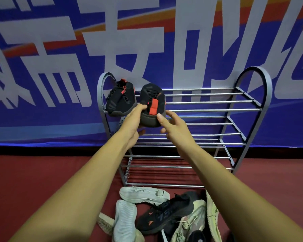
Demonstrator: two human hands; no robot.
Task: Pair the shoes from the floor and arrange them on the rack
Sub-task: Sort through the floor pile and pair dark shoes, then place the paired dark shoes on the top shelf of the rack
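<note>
Both forearms enter from the lower corners of the frame and converge toward its centre. Between them, at lower centre, a loose pile of shoes lies on the red floor (33, 180): a white sneaker (143, 194) on its side just in front of the rack, a second white shoe (124, 222) sole-up below it, a black sneaker with orange marks (166, 213) to the right, and pale yellow-green knit shoes (192, 222) overlapping at the lower right. Several of these touch one another.

At centre frame, the left hand (133, 123) and right hand (175, 126) together hold one black shoe with a red heel tab (151, 102). Heel faces the camera; toe points away toward the wall. Left-hand fingers are closed over the left side of the heel, with the thumb under the sole. The right thumb presses the right edge of the heel; the remaining right fingers curl beneath. The held shoe is at the level of the top tier of the rack (208, 102), over its left portion; whether the sole rests on the bars cannot be determined.

Immediately left of it, a matching black shoe (121, 100) sits on the top tier against the rack's left arched end frame, tilted, with red accents visible. The two shoes are close, possibly touching.

Rack construction: grey arched end frames, horizontal chrome bars, several tiers. Visible bars to the right and on the lower tiers carry nothing. Behind the rack hangs a blue banner (42, 119) with large white characters.
</note>
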